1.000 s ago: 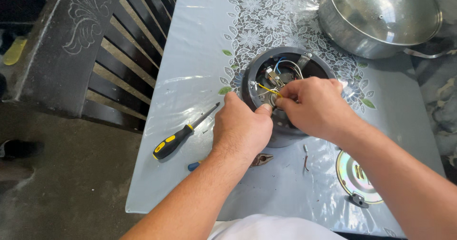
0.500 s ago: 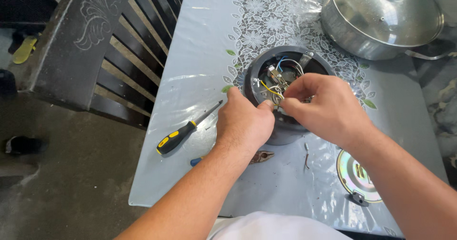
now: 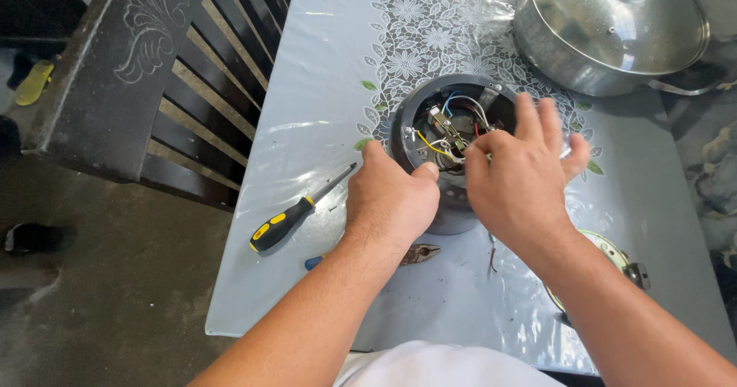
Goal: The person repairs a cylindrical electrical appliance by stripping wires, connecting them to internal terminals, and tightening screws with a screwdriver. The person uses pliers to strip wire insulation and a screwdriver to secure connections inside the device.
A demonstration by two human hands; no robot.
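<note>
A round dark appliance base [image 3: 407, 126] lies upside down on the table, its inside open and showing yellow, white, blue and red wires [image 3: 449, 130]. My left hand [image 3: 391, 203] grips the base's near rim, thumb against the edge. Over the opening, my right hand [image 3: 518, 183] pinches the white wires between thumb and forefinger, with its other fingers spread apart.
A yellow-and-black screwdriver [image 3: 288, 219] lies left of my left hand. Small pliers [image 3: 418, 253] lie under my left wrist. A steel pot with a glass lid [image 3: 614, 26] stands at the back right. A round metal disc [image 3: 614, 253] lies by my right forearm. A dark wooden chair [image 3: 153, 80] stands left of the plastic-covered table [image 3: 330, 87].
My right hand's outer fingers have opened out and lifted while thumb and forefinger stay at the wires. My left hand keeps its hold on the rim.
</note>
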